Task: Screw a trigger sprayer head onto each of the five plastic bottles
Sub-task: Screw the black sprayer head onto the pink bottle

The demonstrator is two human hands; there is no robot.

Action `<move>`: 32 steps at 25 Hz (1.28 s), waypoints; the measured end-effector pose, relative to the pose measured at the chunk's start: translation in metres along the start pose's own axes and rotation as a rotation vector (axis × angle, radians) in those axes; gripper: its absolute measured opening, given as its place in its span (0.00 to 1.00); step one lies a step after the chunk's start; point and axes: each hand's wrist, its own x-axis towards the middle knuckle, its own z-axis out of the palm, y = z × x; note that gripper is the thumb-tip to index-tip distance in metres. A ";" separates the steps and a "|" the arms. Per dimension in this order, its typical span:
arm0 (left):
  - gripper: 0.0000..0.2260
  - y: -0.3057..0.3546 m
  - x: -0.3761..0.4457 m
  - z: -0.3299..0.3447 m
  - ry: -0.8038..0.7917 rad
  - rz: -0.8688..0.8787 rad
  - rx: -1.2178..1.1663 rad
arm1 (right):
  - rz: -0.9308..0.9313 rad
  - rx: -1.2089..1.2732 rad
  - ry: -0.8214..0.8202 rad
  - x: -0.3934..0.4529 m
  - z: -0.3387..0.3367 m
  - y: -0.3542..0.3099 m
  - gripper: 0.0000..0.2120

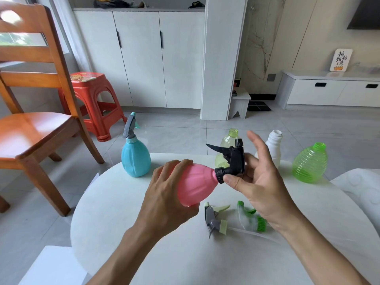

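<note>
My left hand (167,194) grips a pink bottle (196,184) tilted on its side above the white table (144,233). A black trigger sprayer head (232,159) sits on its neck, and my right hand (259,182) pinches the black collar with thumb and finger, the other fingers spread. A blue bottle (135,158) with a grey sprayer stands at the back left. Three open bottles stand at the back: pale yellow-green (225,149), white (272,149) and ribbed green (310,163). Two loose sprayer heads lie near me: grey and pale green (214,220), clear and green (249,219).
A wooden chair (35,124) stands to the left of the table, with a red plastic stool (92,101) behind it. White cabinets line the far wall. A white cushion edge (359,188) shows at the right.
</note>
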 end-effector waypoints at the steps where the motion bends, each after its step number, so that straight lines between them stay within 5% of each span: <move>1: 0.41 0.000 0.000 0.000 0.000 0.000 0.000 | -0.044 -0.115 0.039 -0.001 0.001 0.001 0.40; 4: 0.41 -0.003 0.000 0.000 0.018 -0.010 -0.006 | -0.158 -0.405 0.049 -0.003 0.000 0.002 0.27; 8: 0.41 -0.011 0.002 -0.005 0.015 -0.014 -0.025 | -0.277 -0.799 -0.248 -0.001 -0.021 -0.001 0.36; 14: 0.41 -0.012 0.002 -0.006 -0.025 0.030 0.028 | -0.384 -1.043 -0.123 0.000 -0.032 -0.004 0.18; 18: 0.41 -0.012 0.003 -0.007 0.018 0.078 0.121 | -0.112 -0.785 -0.105 -0.005 -0.020 -0.001 0.27; 22: 0.41 -0.009 0.002 -0.004 0.012 0.099 0.161 | 0.315 -0.153 0.026 -0.006 -0.004 0.002 0.05; 25: 0.40 -0.010 0.001 -0.003 0.000 0.098 0.166 | 0.503 0.036 0.094 -0.008 0.000 0.004 0.04; 29: 0.40 -0.013 0.004 -0.005 0.042 -0.037 0.041 | 0.450 0.040 -0.160 -0.007 -0.007 -0.007 0.14; 32: 0.41 -0.012 0.004 -0.004 0.041 -0.034 0.004 | 0.306 -0.172 -0.139 -0.009 0.000 -0.012 0.18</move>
